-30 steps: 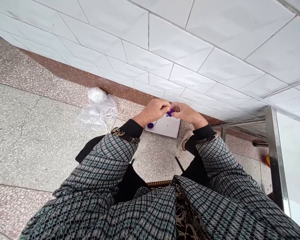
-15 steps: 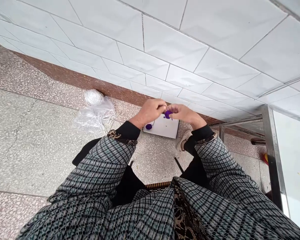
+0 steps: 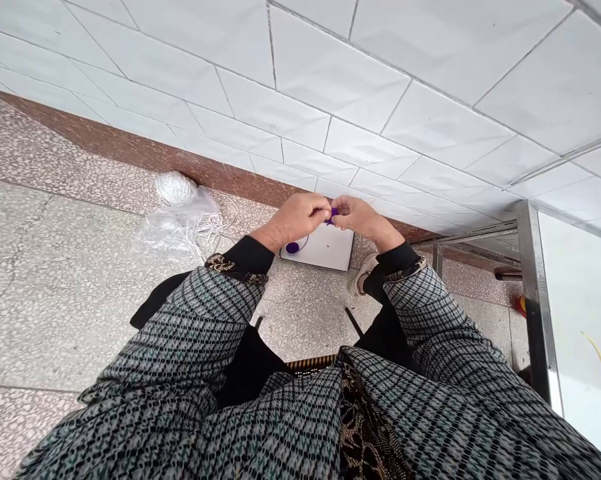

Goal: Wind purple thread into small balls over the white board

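Observation:
My left hand [image 3: 300, 217] and my right hand [image 3: 356, 215] meet in front of me, fingers pinched together on a small purple piece of yarn work [image 3: 333, 214] held between them. A thin purple strand runs down from it to a small purple yarn ball [image 3: 293, 247] lying on a white board [image 3: 325, 250] on the floor below my hands. Both arms wear grey checked sleeves with black cuffs.
A white yarn ball [image 3: 175, 188] rests on a crumpled clear plastic bag [image 3: 177, 227] by the brown skirting of the white tiled wall. A metal table frame [image 3: 535, 293] stands at the right. My shoe [image 3: 361, 275] is on the speckled floor.
Both hands stay pinched on the purple piece, with small finger movements. The view has shifted slightly, so everything sits a little lower-left in the frame.

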### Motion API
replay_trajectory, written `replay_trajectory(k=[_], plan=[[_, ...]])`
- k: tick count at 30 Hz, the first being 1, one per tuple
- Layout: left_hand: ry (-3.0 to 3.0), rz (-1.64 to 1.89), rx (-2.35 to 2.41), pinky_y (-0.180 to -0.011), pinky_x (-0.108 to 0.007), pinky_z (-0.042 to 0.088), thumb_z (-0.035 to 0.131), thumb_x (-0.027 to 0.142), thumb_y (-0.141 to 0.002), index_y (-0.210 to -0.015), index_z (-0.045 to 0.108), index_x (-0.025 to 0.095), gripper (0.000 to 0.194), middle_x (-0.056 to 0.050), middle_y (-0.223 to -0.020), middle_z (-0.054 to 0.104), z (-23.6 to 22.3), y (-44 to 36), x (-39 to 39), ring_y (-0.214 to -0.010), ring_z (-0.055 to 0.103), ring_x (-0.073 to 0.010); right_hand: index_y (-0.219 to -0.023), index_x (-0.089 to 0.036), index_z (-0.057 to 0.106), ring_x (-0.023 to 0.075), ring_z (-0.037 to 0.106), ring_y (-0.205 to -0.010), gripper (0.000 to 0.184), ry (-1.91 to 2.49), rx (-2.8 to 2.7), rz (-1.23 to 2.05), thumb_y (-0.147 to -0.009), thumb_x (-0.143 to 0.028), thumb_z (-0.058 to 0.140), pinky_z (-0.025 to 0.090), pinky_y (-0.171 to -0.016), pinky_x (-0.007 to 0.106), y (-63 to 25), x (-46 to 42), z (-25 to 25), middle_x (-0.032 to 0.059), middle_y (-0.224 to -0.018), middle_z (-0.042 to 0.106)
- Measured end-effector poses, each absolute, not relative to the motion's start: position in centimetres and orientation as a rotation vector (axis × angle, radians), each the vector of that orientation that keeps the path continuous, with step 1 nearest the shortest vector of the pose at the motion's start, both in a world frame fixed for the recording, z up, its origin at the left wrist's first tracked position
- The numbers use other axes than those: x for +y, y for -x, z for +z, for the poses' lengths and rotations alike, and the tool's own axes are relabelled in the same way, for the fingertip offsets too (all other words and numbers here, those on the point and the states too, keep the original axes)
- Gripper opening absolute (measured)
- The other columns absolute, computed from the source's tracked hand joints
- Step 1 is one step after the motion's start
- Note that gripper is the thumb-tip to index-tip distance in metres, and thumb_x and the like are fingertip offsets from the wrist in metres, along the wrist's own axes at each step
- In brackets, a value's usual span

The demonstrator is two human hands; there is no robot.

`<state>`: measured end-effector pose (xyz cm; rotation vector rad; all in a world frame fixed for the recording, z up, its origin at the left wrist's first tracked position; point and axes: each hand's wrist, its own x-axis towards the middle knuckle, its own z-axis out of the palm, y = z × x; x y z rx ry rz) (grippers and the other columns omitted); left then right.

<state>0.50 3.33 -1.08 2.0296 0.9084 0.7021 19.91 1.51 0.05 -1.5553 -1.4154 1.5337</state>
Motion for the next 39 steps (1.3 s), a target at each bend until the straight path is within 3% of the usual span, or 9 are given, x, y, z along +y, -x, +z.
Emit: replay_trajectory(k=[4,9,15,19,22,26,32,35,39], plan=[[-1.895,0.749,1.131,-0.076,-0.031,0.046,0.056,0.024,-0.085,-0.073,0.067,0.017,0.018,-0.003,-0.075,0.067,-1.6,0.1,4.8,-0.075,0.058,-0.0181,-0.092,-0.018,0.059,0.0103,0.060,-0.065,0.029,1.218,-1.392,1.834,-0.069,-0.013,0.076,0.049,-0.060,0.023,-19.9,1.0,1.0,-0.0026,-0.074,0.066],[-1.832,0.600,0.915,-0.073,-0.029,0.044,0.055,0.028,-0.088,-0.077,0.068,0.016,0.021,-0.001,-0.075,0.067,-1.5,-0.9,3.2,-0.072,0.057,-0.0156,-0.095,-0.021,0.051,0.0104,0.060,-0.063,0.038,1.210,-1.025,1.610,-0.071,-0.027,0.080,0.050,-0.063,0.024,-19.8,1.6,0.9,-0.0041,-0.073,0.064],[-1.965,0.639,0.852,-0.076,-0.030,0.046,0.057,0.024,-0.088,-0.075,0.068,0.017,0.019,-0.003,-0.076,0.068,-0.6,-0.7,2.8,-0.073,0.059,-0.0167,-0.085,-0.020,0.054,0.0099,0.052,-0.062,0.025,1.595,-1.371,1.380,-0.071,-0.012,0.074,0.040,-0.059,0.022,-19.8,1.8,-0.3,-0.0048,-0.070,0.060],[-1.927,0.729,0.998,-0.075,-0.030,0.046,0.059,0.023,-0.083,-0.073,0.068,0.017,0.015,-0.003,-0.077,0.068,-0.9,0.1,4.4,-0.075,0.058,-0.0173,-0.085,-0.019,0.060,0.0097,0.050,-0.064,0.019,1.494,-1.560,1.637,-0.071,-0.013,0.071,0.038,-0.056,0.022,-19.8,1.0,0.1,-0.0036,-0.074,0.062],[-1.856,0.710,1.091,-0.072,-0.030,0.044,0.059,0.025,-0.084,-0.074,0.068,0.016,0.017,-0.002,-0.072,0.064,-1.3,0.1,5.1,-0.071,0.055,-0.0168,-0.092,-0.020,0.057,0.0081,0.048,-0.060,0.027,1.261,-1.406,1.760,-0.071,-0.018,0.074,0.037,-0.055,0.022,-19.9,0.8,0.7,-0.0051,-0.074,0.061],[-1.814,0.592,0.953,-0.073,-0.029,0.044,0.055,0.027,-0.088,-0.078,0.069,0.016,0.021,-0.001,-0.073,0.065,-1.3,-0.6,4.1,-0.070,0.054,-0.0154,-0.106,-0.023,0.054,0.0077,0.050,-0.062,0.041,1.083,-1.086,1.624,-0.075,-0.027,0.080,0.040,-0.058,0.022,-20.2,1.3,1.1,-0.0049,-0.082,0.061],[-1.934,0.383,0.625,-0.076,-0.028,0.047,0.056,0.025,-0.091,-0.080,0.072,0.018,0.020,-0.002,-0.077,0.070,0.1,-0.8,2.2,-0.071,0.059,-0.0147,-0.090,-0.020,0.055,0.0082,0.048,-0.063,0.025,1.437,-1.159,1.357,-0.075,-0.016,0.074,0.037,-0.058,0.022,-20.4,1.8,0.4,-0.0050,-0.077,0.058],[-1.954,0.527,0.787,-0.077,-0.029,0.047,0.056,0.023,-0.089,-0.078,0.071,0.017,0.019,-0.004,-0.079,0.072,0.2,-0.1,2.9,-0.075,0.061,-0.0162,-0.089,-0.018,0.061,0.0102,0.054,-0.070,0.024,1.514,-1.451,1.539,-0.070,-0.009,0.073,0.042,-0.062,0.023,-20.4,1.2,0.5,-0.0026,-0.080,0.064],[-1.906,0.605,1.106,-0.074,-0.031,0.044,0.056,0.022,-0.087,-0.077,0.071,0.016,0.019,-0.004,-0.078,0.071,-0.4,0.4,4.0,-0.075,0.060,-0.0181,-0.096,-0.019,0.059,0.0101,0.056,-0.067,0.030,1.180,-1.458,1.867,-0.071,-0.014,0.075,0.045,-0.059,0.023,-20.5,0.6,1.3,-0.0028,-0.078,0.065]])
